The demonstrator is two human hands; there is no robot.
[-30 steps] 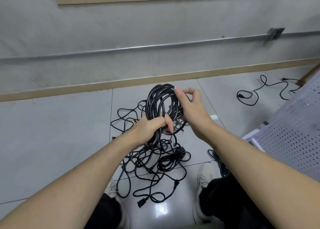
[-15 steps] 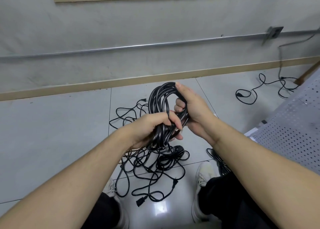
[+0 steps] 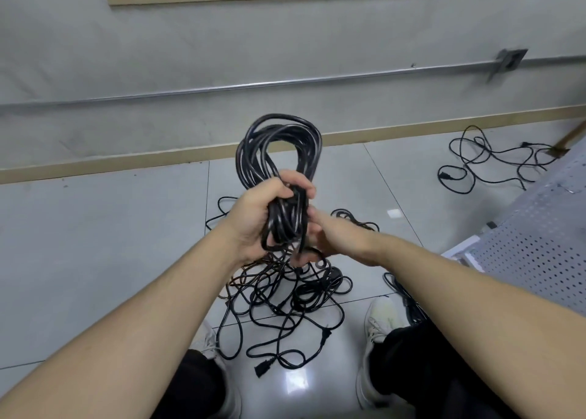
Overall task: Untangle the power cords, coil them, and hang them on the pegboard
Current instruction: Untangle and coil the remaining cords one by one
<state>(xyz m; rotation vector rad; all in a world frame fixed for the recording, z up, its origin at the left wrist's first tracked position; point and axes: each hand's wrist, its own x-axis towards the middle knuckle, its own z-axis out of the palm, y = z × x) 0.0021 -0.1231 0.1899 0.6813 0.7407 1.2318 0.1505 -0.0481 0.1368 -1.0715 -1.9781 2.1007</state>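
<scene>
A black power cord wound into a coil [image 3: 279, 142] stands upright in front of me. My left hand [image 3: 257, 215] grips the coil round its middle, squeezing the loops together. Just right of it and lower, my right hand [image 3: 333, 237] holds the bottom of the same coil, its fingers hidden behind the strands. Under both hands a tangle of black cords [image 3: 285, 295] lies on the tiled floor, with a plug [image 3: 263, 368] at its near end. The grey perforated pegboard [image 3: 539, 237] lies at the right edge.
Another loose black cord [image 3: 482, 164] sprawls on the floor at the far right near the wall. My two white shoes [image 3: 380, 323] stand on either side of the tangle. A metal conduit [image 3: 285, 84] runs along the grey wall.
The coil has been lifted higher and pinched narrower. My right hand has dropped from the coil's top edge to its lower end, while my left hand kept its grip round the middle.
</scene>
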